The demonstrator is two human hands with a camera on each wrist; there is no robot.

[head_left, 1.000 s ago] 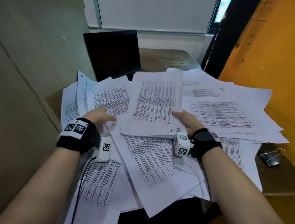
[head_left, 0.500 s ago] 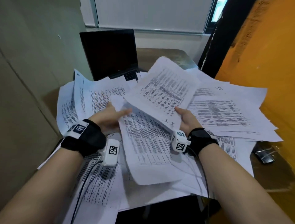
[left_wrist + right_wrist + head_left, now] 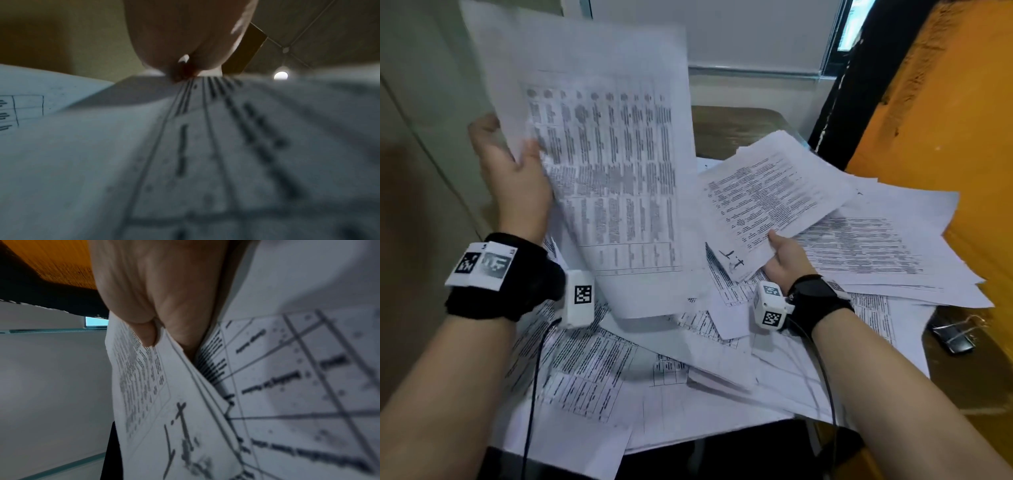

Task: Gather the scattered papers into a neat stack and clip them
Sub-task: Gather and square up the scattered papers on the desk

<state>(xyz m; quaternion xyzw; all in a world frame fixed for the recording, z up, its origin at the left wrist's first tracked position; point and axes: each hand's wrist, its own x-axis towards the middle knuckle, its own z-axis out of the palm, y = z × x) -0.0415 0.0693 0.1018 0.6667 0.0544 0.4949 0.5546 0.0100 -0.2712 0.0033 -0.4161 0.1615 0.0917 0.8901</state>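
Printed white papers (image 3: 722,363) lie scattered over the desk. My left hand (image 3: 517,171) holds a large sheet (image 3: 613,171) by its left edge, raised nearly upright above the pile. In the left wrist view the same sheet (image 3: 185,154) fills the frame, blurred, under the palm (image 3: 180,35). My right hand (image 3: 780,253) grips a thin bundle of papers (image 3: 774,198) at its near edge, lifted off the pile and tilted up. The right wrist view shows the thumb (image 3: 148,335) pressed on that bundle (image 3: 164,402). A binder clip (image 3: 952,334) lies on the desk at the right.
An orange wall (image 3: 945,137) stands close on the right, a beige panel (image 3: 421,171) on the left. Bare wooden desk (image 3: 729,126) shows behind the papers. Some sheets overhang the desk's near edge.
My left hand has lifted a large sheet from the pile up to an upright position. The right hand's bundle has moved to the right and stays raised.
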